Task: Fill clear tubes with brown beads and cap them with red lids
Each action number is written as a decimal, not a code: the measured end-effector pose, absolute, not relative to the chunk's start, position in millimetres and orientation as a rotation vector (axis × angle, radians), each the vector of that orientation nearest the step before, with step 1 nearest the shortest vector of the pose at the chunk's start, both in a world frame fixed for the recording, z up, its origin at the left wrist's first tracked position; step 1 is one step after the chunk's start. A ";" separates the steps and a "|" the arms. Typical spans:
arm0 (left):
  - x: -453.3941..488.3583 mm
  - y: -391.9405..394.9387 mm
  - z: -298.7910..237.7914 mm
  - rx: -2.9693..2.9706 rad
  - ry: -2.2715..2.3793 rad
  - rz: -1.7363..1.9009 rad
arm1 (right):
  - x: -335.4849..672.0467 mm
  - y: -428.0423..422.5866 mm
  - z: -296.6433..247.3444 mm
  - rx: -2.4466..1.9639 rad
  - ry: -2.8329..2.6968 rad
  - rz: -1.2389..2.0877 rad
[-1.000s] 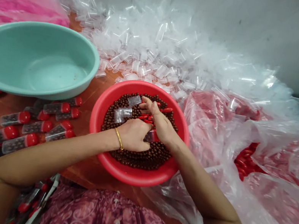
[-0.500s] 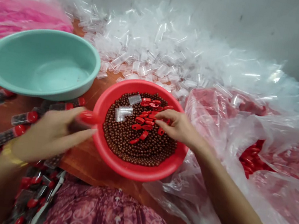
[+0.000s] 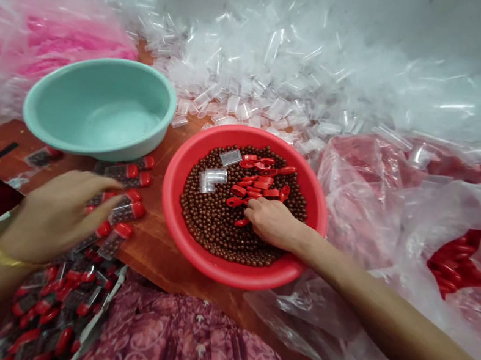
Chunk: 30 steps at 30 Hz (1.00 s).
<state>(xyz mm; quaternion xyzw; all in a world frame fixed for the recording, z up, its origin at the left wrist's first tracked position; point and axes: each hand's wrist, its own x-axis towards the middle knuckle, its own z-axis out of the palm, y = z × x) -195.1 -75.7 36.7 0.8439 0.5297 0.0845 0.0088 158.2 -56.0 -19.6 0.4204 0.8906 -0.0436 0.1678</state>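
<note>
In the red basin, filled with small brown balls, lie several red caps and a few clear plastic tubes. My right hand reaches into it with fingers pinched; a red cap shows at the fingertips. Off the basin's left side, my left hand, with a yellow band at the wrist, hovers with thumb and fingers apart and nothing seen between them. Filled tubes with red caps lie beside and partly behind it on the table.
A pale green basin stands at the left. Heaped clear tubes line the wall. Plastic bags with red caps are on the right, and a bag of pink pieces is at far left. Below lies a box of capped tubes.
My left hand has moved away from the red basin's rim to the left, and the red-capped piece it held is gone from its fingers. My right hand has shifted lower among the caps.
</note>
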 end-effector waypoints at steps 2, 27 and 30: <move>-140.7 -54.2 46.5 2.828 1.406 0.208 | 162.9 -59.3 -16.3 1.317 2.495 -0.146; 36.1 -28.3 -12.8 2.602 0.759 -0.761 | 179.4 -44.4 -16.4 3.127 2.174 -1.899; 57.8 -23.9 -28.6 2.406 0.881 -0.533 | 181.4 -42.3 -16.9 3.143 2.302 -1.945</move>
